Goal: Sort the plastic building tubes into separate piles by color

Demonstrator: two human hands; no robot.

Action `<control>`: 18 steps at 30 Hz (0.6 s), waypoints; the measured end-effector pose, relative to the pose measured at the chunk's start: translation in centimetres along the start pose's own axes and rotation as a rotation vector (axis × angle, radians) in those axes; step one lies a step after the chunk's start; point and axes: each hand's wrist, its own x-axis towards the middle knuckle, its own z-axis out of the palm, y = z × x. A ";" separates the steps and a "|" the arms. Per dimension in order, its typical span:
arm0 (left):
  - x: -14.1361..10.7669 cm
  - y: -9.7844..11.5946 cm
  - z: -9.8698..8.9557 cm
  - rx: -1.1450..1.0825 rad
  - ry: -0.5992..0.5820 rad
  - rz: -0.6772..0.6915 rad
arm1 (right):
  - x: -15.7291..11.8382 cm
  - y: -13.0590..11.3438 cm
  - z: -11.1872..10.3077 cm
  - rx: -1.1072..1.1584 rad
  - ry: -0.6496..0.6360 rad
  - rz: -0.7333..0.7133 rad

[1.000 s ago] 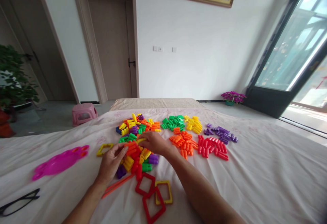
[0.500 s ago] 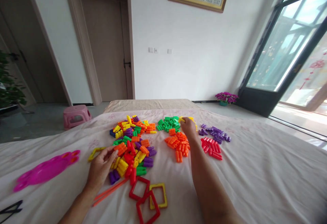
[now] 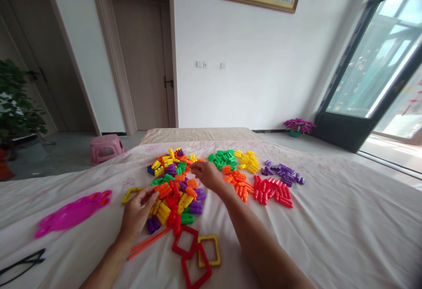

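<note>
My left hand (image 3: 140,210) is at the left side of a mixed pile of plastic building blocks (image 3: 171,202), with thumb and forefinger closed on the end of an orange block (image 3: 163,189). My right hand (image 3: 208,175) reaches over the pile's right edge, fingers bent but apart, near some orange blocks. Its wrist partly covers the sorted orange blocks (image 3: 242,188). Other single-colour groups lie to the right: green blocks (image 3: 223,159), yellow blocks (image 3: 249,162), purple blocks (image 3: 285,174) and red blocks (image 3: 272,190).
Red square frames (image 3: 198,266) and a yellow frame (image 3: 217,251) lie in front, beside thin orange sticks (image 3: 150,243). Another yellow frame (image 3: 127,195) sits behind my left hand. A magenta plastic tray (image 3: 72,214) and black glasses (image 3: 24,262) are at left on the cloth (image 3: 329,227).
My right hand has moved left from the yellow group to the mixed pile, uncovering the yellow blocks and more of the red ones. My left hand stays by the pile. The view has shifted slightly.
</note>
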 end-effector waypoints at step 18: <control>1.6 -2.6 -3.1 0.292 0.211 0.091 | -0.7 -1.4 -5.2 -0.323 -0.079 0.120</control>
